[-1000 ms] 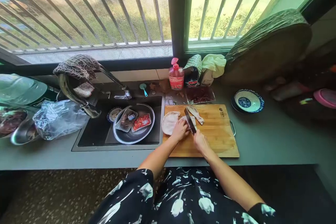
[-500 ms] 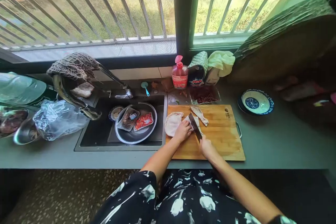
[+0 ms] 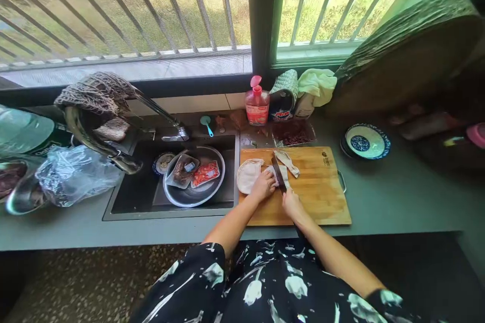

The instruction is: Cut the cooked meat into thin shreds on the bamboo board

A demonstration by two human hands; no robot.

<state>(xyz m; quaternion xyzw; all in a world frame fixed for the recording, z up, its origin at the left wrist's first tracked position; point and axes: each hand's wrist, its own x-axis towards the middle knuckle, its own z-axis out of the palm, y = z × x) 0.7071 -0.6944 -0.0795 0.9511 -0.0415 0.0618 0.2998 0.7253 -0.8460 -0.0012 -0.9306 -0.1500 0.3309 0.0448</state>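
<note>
My right hand [image 3: 292, 204] is closed around the handle of a kitchen knife [image 3: 278, 171], its dark blade angled away from me over the cutting board [image 3: 318, 192]. Under the blade lies a pale, flat piece of meat [image 3: 283, 171]. My left hand [image 3: 264, 185] presses that piece down with bent fingers just left of the blade. A larger pale slab of meat [image 3: 248, 175] rests beside my left hand at the board's left edge. Beyond the knife tip is a thin pale strip [image 3: 288, 163]. What exact kind of meat it is, I cannot tell.
Left of the board, the sink [image 3: 151, 197] holds a metal basin [image 3: 166, 193] with two wrapped packs. A faucet [image 3: 125, 161] arches over it. Behind the board stand a tray of dark red bits [image 3: 293, 133] and a pink soap bottle [image 3: 257, 106]. Blue-patterned bowls [image 3: 381, 144] sit right.
The knife has turned a little more upright, and my right hand has shifted slightly left. My left hand stays on the meat. The whole view has tilted slightly.
</note>
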